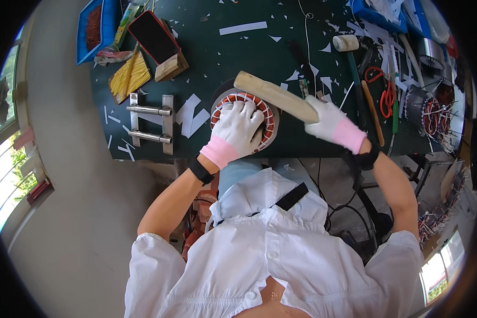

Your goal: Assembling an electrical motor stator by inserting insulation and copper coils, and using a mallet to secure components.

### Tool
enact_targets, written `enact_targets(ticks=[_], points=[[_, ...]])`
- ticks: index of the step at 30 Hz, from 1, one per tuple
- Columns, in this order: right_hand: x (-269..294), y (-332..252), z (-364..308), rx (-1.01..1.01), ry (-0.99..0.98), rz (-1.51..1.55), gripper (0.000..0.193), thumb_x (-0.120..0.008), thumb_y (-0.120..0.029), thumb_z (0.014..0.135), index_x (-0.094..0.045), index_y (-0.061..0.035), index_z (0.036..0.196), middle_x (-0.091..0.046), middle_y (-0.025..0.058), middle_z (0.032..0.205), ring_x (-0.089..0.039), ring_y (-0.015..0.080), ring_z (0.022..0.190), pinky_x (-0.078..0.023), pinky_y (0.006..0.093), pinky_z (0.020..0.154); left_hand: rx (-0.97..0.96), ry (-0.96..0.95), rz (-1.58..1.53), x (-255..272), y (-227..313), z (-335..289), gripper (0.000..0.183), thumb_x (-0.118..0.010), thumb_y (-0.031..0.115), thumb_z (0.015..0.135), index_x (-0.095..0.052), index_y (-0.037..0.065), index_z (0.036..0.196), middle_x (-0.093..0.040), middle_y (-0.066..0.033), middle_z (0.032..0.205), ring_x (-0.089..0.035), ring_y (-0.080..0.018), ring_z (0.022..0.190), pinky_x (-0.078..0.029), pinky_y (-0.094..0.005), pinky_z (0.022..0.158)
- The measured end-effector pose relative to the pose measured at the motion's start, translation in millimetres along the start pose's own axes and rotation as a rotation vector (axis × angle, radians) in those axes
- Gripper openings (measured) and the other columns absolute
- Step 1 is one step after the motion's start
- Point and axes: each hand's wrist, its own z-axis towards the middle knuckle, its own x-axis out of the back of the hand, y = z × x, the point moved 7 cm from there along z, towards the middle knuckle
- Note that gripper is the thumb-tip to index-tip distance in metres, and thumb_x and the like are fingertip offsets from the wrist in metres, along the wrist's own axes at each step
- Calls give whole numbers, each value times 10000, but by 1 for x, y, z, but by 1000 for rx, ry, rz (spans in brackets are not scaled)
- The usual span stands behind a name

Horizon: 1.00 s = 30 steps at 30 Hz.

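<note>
The left hand point(237, 127), in a white glove with a pink cuff, lies spread flat on top of a round motor stator point(245, 117) with orange-red copper windings, which sits on the dark green bench point(259, 58) near its front edge, right in front of the person. The palm presses down with fingers splayed, a hold that looks meant to pin the stator rather than lift it.

The right hand point(331, 123), gloved the same way, is closed around one end of a thick wooden stick point(274, 96). The stick runs up and to the left, and its free end hangs just above the stator's far rim, so it is carried like a striker or tamper over the windings.

Well to the left lie 2 metal bar handles point(149, 124) on flat plates, a bundle of yellow slips point(128, 77) and a dark phone point(153, 37) leaning on a wooden block point(170, 65). To the right are a white-headed mallet point(345, 43), red-handled scissors point(388, 94) and another wound stator point(429, 108). White paper scraps point(244, 27) litter the bench.
</note>
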Motion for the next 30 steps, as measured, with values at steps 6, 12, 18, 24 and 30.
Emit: enact_targets(ticks=[6,12,18,24,30], points=[[-32,5,-12,-32,165,109,422,-622,-183,720,-507,-27,1094,-602,252,767,-627,409,733,-509,417,688,-161,-112,-38,1,0,13,194,-631,186,723,-599,61,868,-562,-109,900,-548,-283,858,-431,-412,763],[49,13,2,-5,318,149,340,-607,-143,743,-492,-26,1040,-616,238,773,-620,416,664,-515,433,628,-468,-208,-44,3,4,10,155,-625,194,723,-595,90,835,-559,-69,879,-554,-243,844,-428,-392,737],[8,13,2,76,112,-209,394,-618,-194,718,-502,-43,1062,-620,255,803,-619,432,768,-494,482,722,-266,-121,-67,-10,9,3,157,-588,105,718,-577,80,873,-562,-92,915,-543,-282,867,-423,-407,763],[-18,16,-1,-111,103,379,415,-617,-128,737,-510,-29,1125,-508,68,653,-560,191,538,-472,310,538,475,156,53,0,-1,-5,248,-650,162,698,-566,65,911,-573,-115,911,-537,-322,872,-402,-429,774],[78,-67,10,24,231,62,332,-562,-81,763,-498,-34,1085,-614,182,766,-655,353,714,-515,397,637,289,89,22,1,-7,-12,261,-657,188,672,-578,77,895,-573,-107,875,-545,-316,832,-416,-442,726]])
